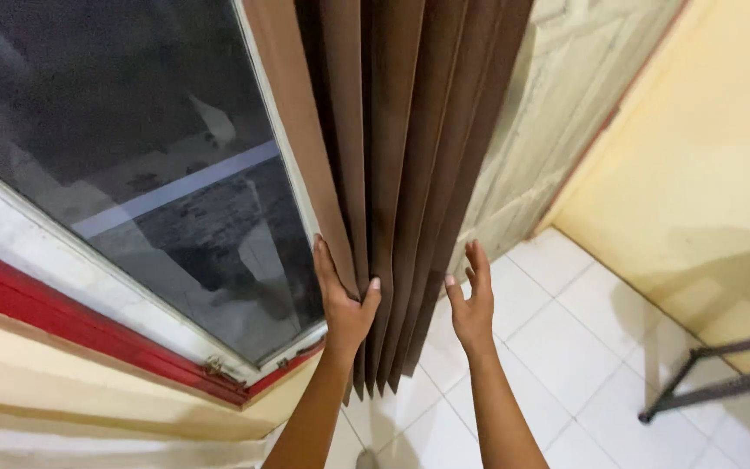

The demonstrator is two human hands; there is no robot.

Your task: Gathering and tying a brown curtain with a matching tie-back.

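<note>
Two hands work the brown curtain (401,174) at top centre: our left hand (345,300) pinches its front pleats by the window (132,165), our right hand (472,300) hovers open, so a hard tug could, we judge, strain its hanging.

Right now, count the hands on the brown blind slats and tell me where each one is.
2. The left hand grips the slats near their lower ends, beside the window. The right hand lies open against their right side. None seems hidden.
</note>
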